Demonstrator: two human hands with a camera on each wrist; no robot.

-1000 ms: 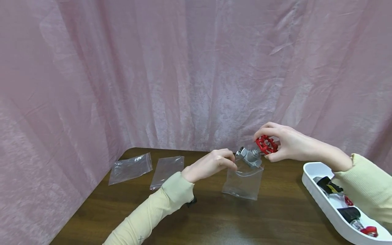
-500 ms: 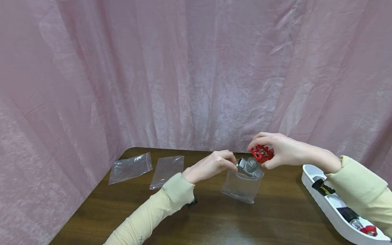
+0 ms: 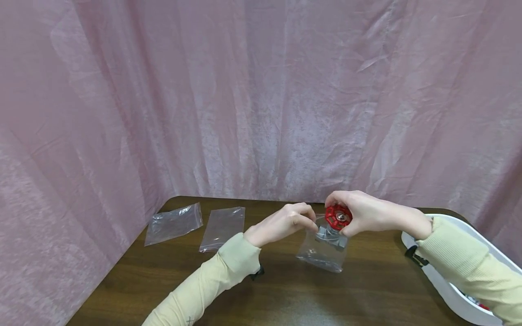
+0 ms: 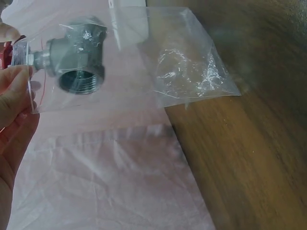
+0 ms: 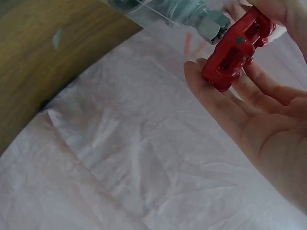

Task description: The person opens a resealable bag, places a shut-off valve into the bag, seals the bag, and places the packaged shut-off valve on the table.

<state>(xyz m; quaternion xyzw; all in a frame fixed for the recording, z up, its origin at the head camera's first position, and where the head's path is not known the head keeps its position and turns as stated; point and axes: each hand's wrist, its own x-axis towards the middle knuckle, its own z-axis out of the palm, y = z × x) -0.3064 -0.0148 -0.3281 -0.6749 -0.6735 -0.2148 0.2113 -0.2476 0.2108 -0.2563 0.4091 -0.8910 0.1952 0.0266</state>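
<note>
My right hand [image 3: 360, 212] grips the red handwheel [image 3: 338, 217] of a metal valve, thumb on one side and fingers on the other, as the right wrist view also shows. The valve's grey threaded body [image 4: 79, 55] sits inside a clear zip bag [image 4: 192, 72], while the handwheel stays outside at the mouth. With thumb and fingers my left hand [image 3: 285, 222] pinches the bag's open edge on the left. The bag's lower end hangs flat below the valve in the head view.
Two more clear zip bags lie on the wooden table [image 3: 277, 294] at left: one bag [image 3: 174, 224] farther out, another bag [image 3: 222, 228] nearer. A white tray [image 3: 444, 276] with valves, mostly hidden by my right sleeve, stands at right. Pink curtain [image 3: 261, 99] hangs behind the table.
My right hand has moved left and down, carrying the valve's body from above the bag's mouth into the bag. The left hand has stayed nearly still, pinching the edge.
</note>
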